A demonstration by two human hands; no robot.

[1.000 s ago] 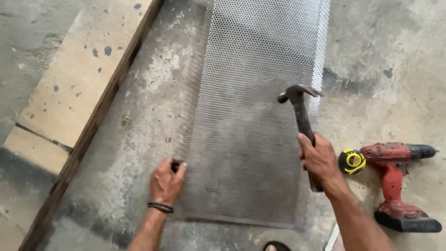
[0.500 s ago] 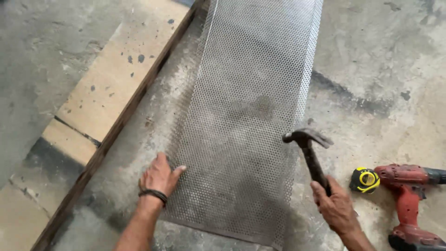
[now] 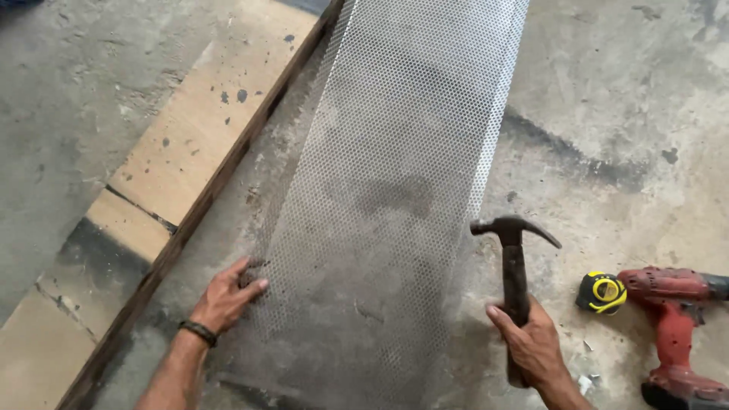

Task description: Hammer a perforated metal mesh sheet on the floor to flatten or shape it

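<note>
Right hand (image 3: 535, 345) grips claw hammer (image 3: 515, 262), now lowered to mesh sheet's (image 3: 395, 190) 3 o'clock edge; left hand (image 3: 226, 298), fingers spread, w/ palm pressing 9 o'clock edge flat.

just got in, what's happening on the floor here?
A person crouches over a long strip of perforated grey metal mesh lying on the concrete floor. The left hand presses flat on the mesh's near left edge. The right hand grips a dark claw hammer by the handle, head up beside the mesh's right edge. A yellow-and-black tape measure and a red cordless drill lie to the right. A dark wooden batten runs along the left.
</note>
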